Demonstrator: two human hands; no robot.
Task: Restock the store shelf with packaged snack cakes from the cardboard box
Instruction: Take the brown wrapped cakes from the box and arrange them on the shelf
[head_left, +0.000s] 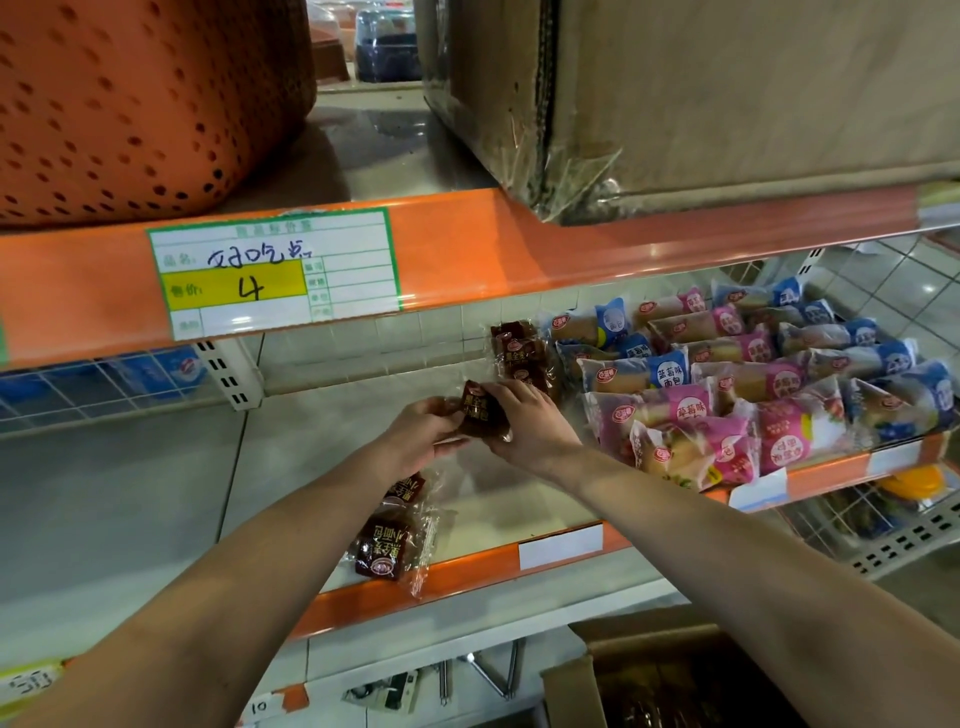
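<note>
1. Brown-wrapped snack cake (475, 410) gripped over the shelf (291, 467) mid-depth; left hand (421, 434) curled round its left side, right hand (524, 421) pinching its right.
2. Piled pink and blue packets (753, 374) at the shelf's right; more brown packs (387, 535) at its front lip, under the left wrist.
3. Long axis toward the shelf's back; print upward.

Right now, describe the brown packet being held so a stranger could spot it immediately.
Start at the orange shelf rail with the price tag marked 4, then drop to the shelf below. There, left hand and right hand hold one brown packet. The other brown packets lie on the shelf; only this one is held.
</note>
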